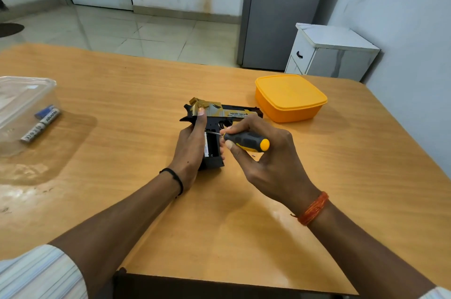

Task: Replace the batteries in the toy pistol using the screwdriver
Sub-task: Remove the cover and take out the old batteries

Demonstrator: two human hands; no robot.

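table: a wooden table [122, 83] with an orange-brown grain and rounded corners; its near-left part shines with glare.
room: pale tiled floor beyond the far edge, white wall panels behind it, a grey cabinet [280, 10] standing tall at the back, a small white side cabinet [327, 54] in the right corner.
toy pistol: the toy pistol [219, 113] lies on its side mid-table, barrel pointing right, black plastic body with a gold and tan printed slide; the grip points toward the person and its battery bay is open, a pale cell showing inside.
left hand: the left hand [191, 142] wraps the grip from the left, one fingertip pressed on the gold rear of the slide.
right hand: the right hand [263, 152] pinches the screwdriver [246, 141] just right of the grip, fingers curled round the handle.
screwdriver: stubby black handle with a yellow end cap; the thin metal shaft reaches left to the top of the open bay.
batteries: loose batteries [42, 125] lie at far left, against a clear plastic box [22, 98].
orange box: a lidded, smooth, rounded-square orange box [290, 97] sits just beyond the barrel.
wrists: black band on the left, orange thread on the right.
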